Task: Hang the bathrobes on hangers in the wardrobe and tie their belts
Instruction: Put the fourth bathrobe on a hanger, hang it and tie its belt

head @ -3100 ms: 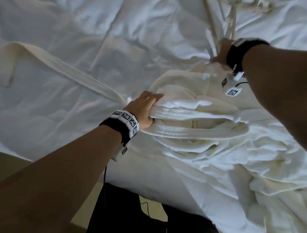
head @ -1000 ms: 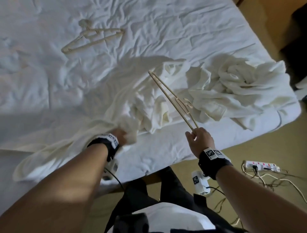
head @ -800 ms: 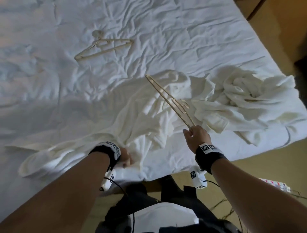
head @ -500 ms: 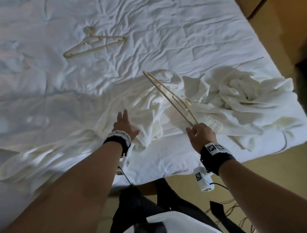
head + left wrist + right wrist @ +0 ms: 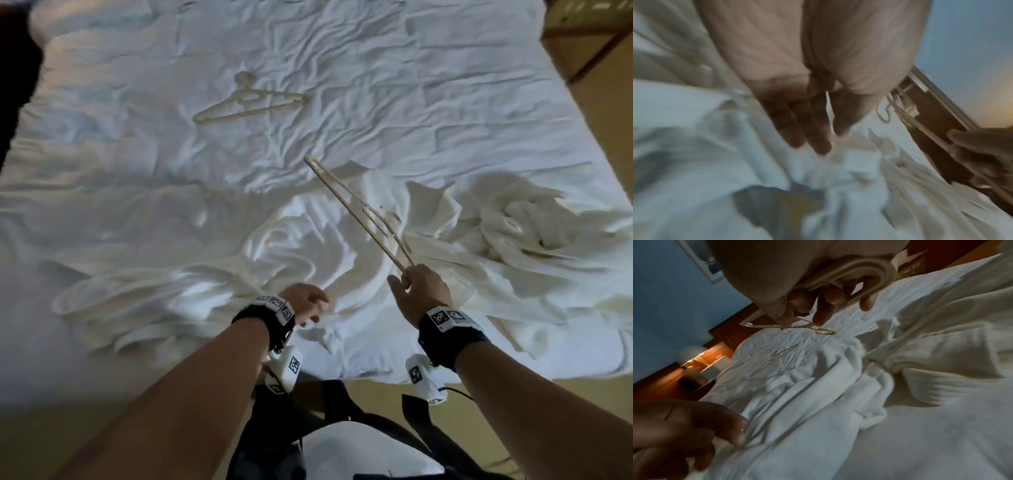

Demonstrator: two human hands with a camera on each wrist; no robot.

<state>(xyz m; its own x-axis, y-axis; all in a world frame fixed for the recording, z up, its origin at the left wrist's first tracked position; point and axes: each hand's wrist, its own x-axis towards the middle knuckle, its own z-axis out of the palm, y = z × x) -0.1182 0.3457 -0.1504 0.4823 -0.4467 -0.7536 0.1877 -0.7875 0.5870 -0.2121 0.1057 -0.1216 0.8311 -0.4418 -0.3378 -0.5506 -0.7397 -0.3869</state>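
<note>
A cream bathrobe [image 5: 274, 246] lies spread and rumpled on the bed's white sheet [image 5: 411, 85]. A second bathrobe [image 5: 513, 233] is bunched up to its right. My right hand [image 5: 416, 291] grips one end of a cream plastic hanger [image 5: 356, 209], which slants up and away over the first robe. The right wrist view shows that hanger [image 5: 859, 272] with my fingers curled round its loop. My left hand [image 5: 308, 305] hovers at the robe's near edge, its fingers [image 5: 807, 129] loose and holding nothing. Another hanger [image 5: 250, 102] lies flat farther up the bed.
The bed's near edge [image 5: 376, 373] runs just in front of my legs, and tan floor [image 5: 599, 171] lies along its right side. Wooden furniture [image 5: 582, 44] stands at the top right. A lit lamp [image 5: 690, 352] sits on a bedside cabinet by the dark headboard.
My left hand lay flat on the robe half a second ago; it has lifted off and drawn back toward the near edge. My right hand still holds the hanger in much the same place.
</note>
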